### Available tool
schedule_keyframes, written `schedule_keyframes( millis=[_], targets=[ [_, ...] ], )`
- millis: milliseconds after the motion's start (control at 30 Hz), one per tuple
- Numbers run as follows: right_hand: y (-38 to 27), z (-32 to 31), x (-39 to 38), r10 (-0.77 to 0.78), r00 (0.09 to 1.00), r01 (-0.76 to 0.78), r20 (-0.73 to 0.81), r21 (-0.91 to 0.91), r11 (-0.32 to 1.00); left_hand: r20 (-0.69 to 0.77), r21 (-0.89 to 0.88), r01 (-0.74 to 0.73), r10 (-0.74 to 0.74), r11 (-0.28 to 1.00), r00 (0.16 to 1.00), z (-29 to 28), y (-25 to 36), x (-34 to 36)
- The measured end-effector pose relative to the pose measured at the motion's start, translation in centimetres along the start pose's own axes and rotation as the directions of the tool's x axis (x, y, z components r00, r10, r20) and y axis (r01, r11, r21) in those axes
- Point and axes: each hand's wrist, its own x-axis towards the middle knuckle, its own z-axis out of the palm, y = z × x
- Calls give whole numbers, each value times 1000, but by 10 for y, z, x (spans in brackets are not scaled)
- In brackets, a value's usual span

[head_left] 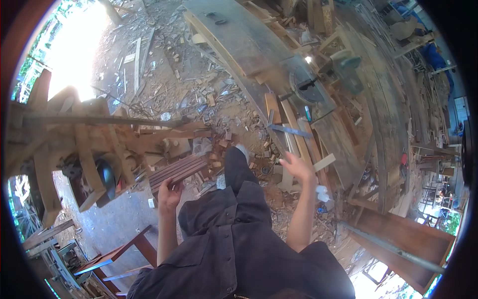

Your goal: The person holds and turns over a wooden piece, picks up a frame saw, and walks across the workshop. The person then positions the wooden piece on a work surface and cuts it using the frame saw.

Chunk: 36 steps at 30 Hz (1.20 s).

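Note:
I am standing in a woodworking yard, one dark-trousered leg [238, 169] stepping forward. My left hand [169, 195] hangs at my side with loosely curled fingers and holds nothing; it is nearest to a slatted wooden panel [178, 172] lying on the ground. My right hand [298, 167] is raised, fingers spread and empty, close to long wooden strips [298, 134] leaning by a workbench. A metal square [289, 130] lies across those strips.
A long table saw bench [259, 50] with a round blade [304, 89] runs ahead. Offcuts litter the dirt [199, 94]. Stacked timber frames [74, 144] stand left, a red-brown chair frame [124, 251] lower left, planks and a pipe [393, 246] right.

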Motion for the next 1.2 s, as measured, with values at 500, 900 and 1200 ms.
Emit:
schedule_keyframes(
  millis=[500, 900, 1200],
  targets=[
    [-202, -267, 358, -90, 994, 69, -65, -275, 959, -121, -271, -164, 135, 949, 983, 286, 88, 100],
    [-448, -303, 506, -536, 842, 524, 53, -318, 791, -174, -418, -223, 163, 881, 971, 400, 138, 139],
    [-592, -355, 568, -435, 891, 450, 128, -378, 809, -140, -525, -185, 130, 831, 982, 470, 251, 283]
  ],
)
